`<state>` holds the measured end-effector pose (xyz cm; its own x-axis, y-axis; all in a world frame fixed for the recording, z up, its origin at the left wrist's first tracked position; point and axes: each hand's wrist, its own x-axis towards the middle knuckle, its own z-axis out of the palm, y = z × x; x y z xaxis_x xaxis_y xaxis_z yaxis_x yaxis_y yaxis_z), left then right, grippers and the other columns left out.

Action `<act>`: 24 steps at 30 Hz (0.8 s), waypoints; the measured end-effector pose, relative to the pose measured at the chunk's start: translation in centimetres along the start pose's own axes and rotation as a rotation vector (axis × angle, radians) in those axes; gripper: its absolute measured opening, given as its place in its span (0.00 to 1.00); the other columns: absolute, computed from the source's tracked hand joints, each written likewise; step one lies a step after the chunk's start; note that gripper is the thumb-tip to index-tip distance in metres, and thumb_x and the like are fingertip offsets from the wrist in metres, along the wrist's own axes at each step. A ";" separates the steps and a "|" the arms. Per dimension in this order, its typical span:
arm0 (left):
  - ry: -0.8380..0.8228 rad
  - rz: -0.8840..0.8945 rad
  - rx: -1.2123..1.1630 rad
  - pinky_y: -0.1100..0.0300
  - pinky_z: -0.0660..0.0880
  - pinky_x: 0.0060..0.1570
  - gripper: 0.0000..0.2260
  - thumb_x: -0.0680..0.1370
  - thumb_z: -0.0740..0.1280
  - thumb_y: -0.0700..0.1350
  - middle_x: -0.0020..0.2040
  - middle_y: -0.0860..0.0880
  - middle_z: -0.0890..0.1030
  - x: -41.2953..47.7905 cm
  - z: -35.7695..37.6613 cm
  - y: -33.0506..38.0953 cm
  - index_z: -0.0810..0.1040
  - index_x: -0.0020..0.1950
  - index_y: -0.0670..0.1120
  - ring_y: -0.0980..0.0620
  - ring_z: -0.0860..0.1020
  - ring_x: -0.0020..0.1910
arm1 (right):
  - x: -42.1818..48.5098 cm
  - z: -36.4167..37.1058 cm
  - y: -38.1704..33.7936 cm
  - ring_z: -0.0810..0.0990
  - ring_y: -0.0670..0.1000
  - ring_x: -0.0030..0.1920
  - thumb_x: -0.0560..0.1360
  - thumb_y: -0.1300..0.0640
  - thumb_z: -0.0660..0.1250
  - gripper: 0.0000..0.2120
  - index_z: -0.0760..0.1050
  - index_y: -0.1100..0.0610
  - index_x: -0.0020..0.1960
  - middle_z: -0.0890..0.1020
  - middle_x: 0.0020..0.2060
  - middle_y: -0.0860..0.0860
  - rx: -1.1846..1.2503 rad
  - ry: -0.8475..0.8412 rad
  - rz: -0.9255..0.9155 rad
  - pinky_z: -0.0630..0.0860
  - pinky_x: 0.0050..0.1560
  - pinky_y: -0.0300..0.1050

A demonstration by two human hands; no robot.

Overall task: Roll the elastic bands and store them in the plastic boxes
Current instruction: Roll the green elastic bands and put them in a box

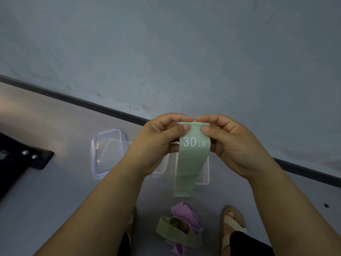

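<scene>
A pale green elastic band [191, 159] printed "30 LB" hangs in the air in front of me. My left hand [160, 143] and my right hand [232, 145] both pinch its top edge, thumbs and forefingers almost touching, and the top edge is curled over. The band's free end dangles down over a clear plastic box [205, 174] on the floor. A second clear box [160, 172] sits partly hidden behind my left wrist.
A clear lid [107, 152] with blue trim lies on the grey floor left of the boxes. A heap of purple and olive green bands [181, 228] lies between my sandalled feet. A black bracket with screws [27, 157] sits at left. The wall with a dark skirting board runs behind.
</scene>
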<state>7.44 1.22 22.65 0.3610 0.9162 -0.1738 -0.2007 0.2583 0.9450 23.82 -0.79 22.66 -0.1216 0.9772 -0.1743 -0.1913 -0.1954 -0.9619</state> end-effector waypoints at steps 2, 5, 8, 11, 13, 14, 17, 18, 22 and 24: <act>-0.018 -0.003 0.024 0.61 0.79 0.34 0.09 0.76 0.63 0.34 0.38 0.42 0.77 0.0 -0.1 -0.1 0.79 0.42 0.45 0.53 0.80 0.34 | -0.1 0.1 0.1 0.81 0.46 0.36 0.75 0.67 0.62 0.12 0.79 0.53 0.43 0.82 0.32 0.47 -0.131 0.028 -0.069 0.80 0.42 0.41; -0.031 0.003 0.064 0.59 0.80 0.37 0.10 0.76 0.63 0.32 0.35 0.48 0.81 0.1 -0.4 -0.3 0.79 0.41 0.44 0.53 0.80 0.35 | -0.1 0.2 0.3 0.81 0.52 0.38 0.75 0.68 0.63 0.16 0.80 0.48 0.41 0.82 0.33 0.48 -0.352 0.066 -0.213 0.80 0.46 0.49; -0.033 0.003 0.093 0.55 0.80 0.40 0.03 0.70 0.70 0.38 0.36 0.48 0.81 0.1 -0.4 -0.3 0.80 0.39 0.46 0.52 0.80 0.37 | -0.1 0.1 0.6 0.78 0.61 0.42 0.75 0.68 0.64 0.19 0.80 0.44 0.39 0.82 0.38 0.51 -0.442 0.102 -0.295 0.78 0.45 0.56; 0.004 0.004 0.172 0.52 0.80 0.43 0.06 0.66 0.73 0.46 0.36 0.47 0.82 0.1 -0.3 -0.2 0.80 0.39 0.45 0.50 0.80 0.38 | -0.3 0.2 0.9 0.78 0.55 0.39 0.73 0.64 0.65 0.14 0.78 0.44 0.41 0.81 0.38 0.47 -0.559 0.113 -0.415 0.77 0.40 0.48; 0.024 0.005 0.194 0.52 0.80 0.43 0.08 0.65 0.71 0.46 0.37 0.45 0.82 0.2 -0.2 -0.3 0.80 0.41 0.44 0.49 0.81 0.38 | -0.3 0.3 1.0 0.78 0.51 0.36 0.73 0.62 0.63 0.12 0.77 0.44 0.42 0.81 0.37 0.46 -0.653 0.125 -0.484 0.77 0.38 0.45; 0.032 0.003 0.190 0.52 0.80 0.43 0.08 0.65 0.71 0.46 0.38 0.43 0.82 0.2 -0.1 -0.4 0.80 0.41 0.44 0.49 0.81 0.38 | -0.2 0.2 1.2 0.79 0.50 0.36 0.73 0.62 0.63 0.12 0.77 0.45 0.43 0.82 0.37 0.45 -0.690 0.132 -0.511 0.77 0.38 0.45; 0.042 0.001 0.187 0.54 0.80 0.41 0.09 0.65 0.72 0.46 0.40 0.35 0.80 0.2 -0.1 -0.3 0.80 0.42 0.46 0.47 0.81 0.39 | 0.0 0.0 1.3 0.79 0.46 0.38 0.74 0.62 0.63 0.10 0.78 0.48 0.45 0.81 0.39 0.42 -0.748 0.139 -0.586 0.77 0.38 0.41; 0.032 -0.002 0.191 0.55 0.80 0.41 0.09 0.65 0.71 0.47 0.41 0.36 0.81 0.2 -0.2 -0.3 0.81 0.42 0.46 0.48 0.81 0.40 | 0.1 0.0 1.3 0.79 0.44 0.39 0.74 0.61 0.62 0.09 0.77 0.49 0.45 0.80 0.40 0.40 -0.760 0.135 -0.606 0.76 0.39 0.37; 0.010 -0.016 0.209 0.57 0.81 0.41 0.07 0.67 0.70 0.45 0.38 0.46 0.84 0.2 -0.3 -0.2 0.82 0.43 0.44 0.51 0.83 0.39 | 0.1 0.0 1.4 0.79 0.41 0.40 0.74 0.63 0.63 0.11 0.77 0.47 0.44 0.79 0.37 0.37 -0.715 0.124 -0.569 0.75 0.41 0.31; 0.036 -0.013 0.214 0.54 0.82 0.43 0.08 0.67 0.71 0.44 0.38 0.46 0.84 0.3 -0.3 -0.2 0.82 0.43 0.43 0.50 0.83 0.39 | 0.0 0.0 1.4 0.80 0.43 0.40 0.75 0.66 0.63 0.15 0.78 0.47 0.43 0.81 0.37 0.39 -0.593 0.106 -0.460 0.78 0.43 0.36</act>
<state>7.29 1.52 22.31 0.3290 0.9244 -0.1927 0.0030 0.2031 0.9792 23.51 -1.05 21.31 -0.0566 0.9580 0.2812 0.3596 0.2823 -0.8894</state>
